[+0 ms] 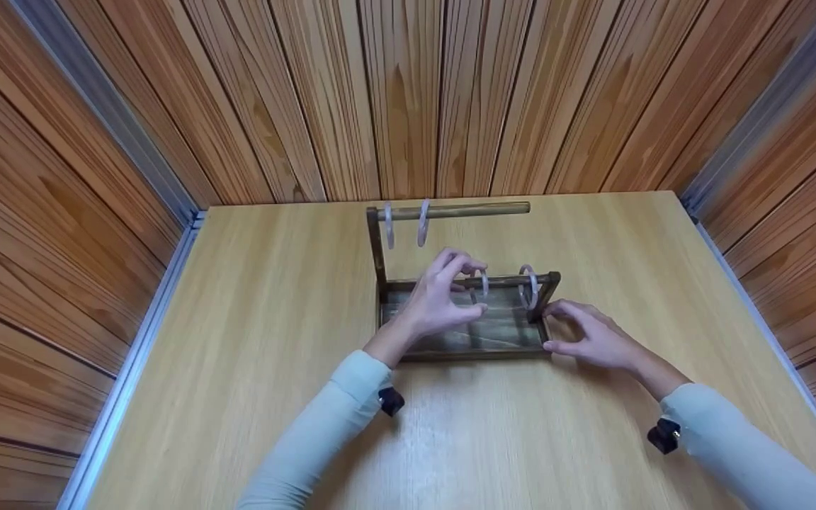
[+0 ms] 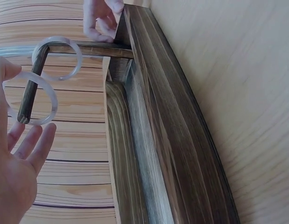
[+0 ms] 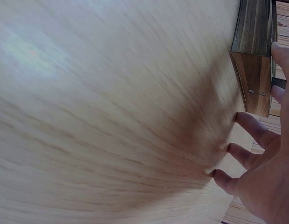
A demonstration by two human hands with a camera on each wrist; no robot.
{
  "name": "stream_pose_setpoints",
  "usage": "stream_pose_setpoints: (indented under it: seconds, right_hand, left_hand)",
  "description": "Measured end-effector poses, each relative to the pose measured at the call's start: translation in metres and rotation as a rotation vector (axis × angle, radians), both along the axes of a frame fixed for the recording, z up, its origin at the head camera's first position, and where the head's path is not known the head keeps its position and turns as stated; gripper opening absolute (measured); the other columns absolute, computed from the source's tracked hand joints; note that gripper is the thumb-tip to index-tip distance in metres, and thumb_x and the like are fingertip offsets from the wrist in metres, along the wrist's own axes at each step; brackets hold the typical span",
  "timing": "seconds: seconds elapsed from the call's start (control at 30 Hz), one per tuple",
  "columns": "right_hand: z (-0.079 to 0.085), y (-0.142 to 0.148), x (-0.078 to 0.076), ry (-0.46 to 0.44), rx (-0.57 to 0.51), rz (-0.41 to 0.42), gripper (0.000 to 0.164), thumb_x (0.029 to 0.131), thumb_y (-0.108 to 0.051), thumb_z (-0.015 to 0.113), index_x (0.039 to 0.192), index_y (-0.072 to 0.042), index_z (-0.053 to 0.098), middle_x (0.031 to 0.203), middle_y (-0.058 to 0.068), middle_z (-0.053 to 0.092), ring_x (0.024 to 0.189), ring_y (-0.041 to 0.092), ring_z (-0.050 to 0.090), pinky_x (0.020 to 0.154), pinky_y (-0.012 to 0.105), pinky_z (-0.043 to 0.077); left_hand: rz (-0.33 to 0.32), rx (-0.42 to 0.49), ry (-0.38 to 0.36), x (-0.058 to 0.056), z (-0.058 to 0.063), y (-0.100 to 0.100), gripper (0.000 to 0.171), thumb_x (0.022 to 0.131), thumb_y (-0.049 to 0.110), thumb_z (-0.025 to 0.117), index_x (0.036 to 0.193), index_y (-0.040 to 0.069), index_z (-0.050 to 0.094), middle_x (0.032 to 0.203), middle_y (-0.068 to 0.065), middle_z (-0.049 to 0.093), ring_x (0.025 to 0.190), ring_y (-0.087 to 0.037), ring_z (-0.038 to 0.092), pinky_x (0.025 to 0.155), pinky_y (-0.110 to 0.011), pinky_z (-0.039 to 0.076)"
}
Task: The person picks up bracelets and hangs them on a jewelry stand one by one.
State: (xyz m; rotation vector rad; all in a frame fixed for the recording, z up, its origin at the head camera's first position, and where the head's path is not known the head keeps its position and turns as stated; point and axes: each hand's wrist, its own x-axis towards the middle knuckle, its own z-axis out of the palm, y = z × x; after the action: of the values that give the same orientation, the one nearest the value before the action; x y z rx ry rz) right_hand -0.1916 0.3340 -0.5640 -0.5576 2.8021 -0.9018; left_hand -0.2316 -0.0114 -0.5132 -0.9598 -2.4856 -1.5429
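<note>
A dark brown wooden stand (image 1: 482, 354) has a tray-like base, an upper bar and a lower bar. My left hand (image 1: 440, 294) holds a pale, translucent bangle (image 2: 53, 105) between thumb and fingertips, and the bangle circles the lower bar near its free end. Another pale bangle (image 1: 529, 287) hangs on the same bar, close to its right post. At the base's right end, my right hand (image 1: 596, 338) grips the stand with thumb and forefinger. Its other fingers (image 3: 242, 154) rest on the table in the right wrist view.
Two more pale bangles hang on the upper bar (image 1: 486, 209): one bangle (image 1: 389, 227) by the left post, another bangle (image 1: 423, 225) a little to its right. The light wooden table (image 1: 252, 304) is bordered by wood-plank walls (image 1: 408, 99) and metal side rails (image 1: 128, 368).
</note>
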Motion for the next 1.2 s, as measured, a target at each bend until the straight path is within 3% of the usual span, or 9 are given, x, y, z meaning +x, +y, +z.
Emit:
stream_pose_setpoints:
  seconds: [0.23, 0.43, 0.8, 1.0, 1.2]
  right_hand:
    - [-0.001, 0.000, 0.000, -0.005, 0.002, -0.003, 0.066, 0.100, -0.041, 0.085, 0.153, -0.008, 0.062, 0.160, 0.024, 0.063, 0.150, 0.055, 0.055, 0.124, 0.080, 0.041]
    - [0.000, 0.000, 0.002, -0.021, 0.012, -0.014, 0.071, 0.100, -0.045, 0.084, 0.156, -0.008, 0.060, 0.164, 0.026, 0.060, 0.153, 0.058, 0.051, 0.125, 0.083, 0.038]
    - [0.001, 0.001, 0.002, -0.036, 0.011, -0.017, 0.072, 0.101, -0.046, 0.084, 0.158, -0.008, 0.059, 0.166, 0.026, 0.058, 0.154, 0.059, 0.049, 0.125, 0.084, 0.036]
    - [-0.001, 0.001, 0.000, 0.005, 0.014, 0.003, 0.065, 0.101, -0.041, 0.085, 0.152, -0.009, 0.063, 0.159, 0.023, 0.065, 0.150, 0.054, 0.057, 0.122, 0.079, 0.044]
    - [0.000, 0.001, 0.001, -0.004, 0.025, -0.005, 0.067, 0.101, -0.044, 0.084, 0.154, -0.010, 0.061, 0.162, 0.024, 0.063, 0.152, 0.056, 0.053, 0.123, 0.081, 0.042]
  left_hand:
    - [0.015, -0.039, 0.043, -0.001, 0.002, 0.007, 0.058, 0.086, 0.015, 0.091, 0.139, 0.008, 0.069, 0.140, -0.012, 0.064, 0.131, -0.031, 0.068, 0.111, -0.033, 0.063]
    - [-0.001, -0.049, 0.053, -0.003, 0.002, 0.011, 0.057, 0.088, 0.016, 0.091, 0.139, 0.007, 0.068, 0.138, -0.014, 0.064, 0.131, -0.036, 0.068, 0.118, -0.044, 0.060]
    - [0.011, -0.075, 0.030, -0.006, 0.001, 0.017, 0.058, 0.087, 0.018, 0.090, 0.140, 0.008, 0.068, 0.140, -0.012, 0.062, 0.135, -0.029, 0.067, 0.122, -0.038, 0.058]
    - [0.000, -0.050, 0.034, -0.008, -0.005, 0.021, 0.059, 0.084, 0.017, 0.091, 0.138, 0.008, 0.069, 0.137, -0.013, 0.062, 0.134, -0.031, 0.067, 0.123, -0.045, 0.057]
    - [-0.010, -0.041, 0.021, -0.008, -0.007, 0.022, 0.059, 0.083, 0.015, 0.091, 0.136, 0.007, 0.068, 0.138, -0.014, 0.061, 0.135, -0.033, 0.066, 0.123, -0.045, 0.057]
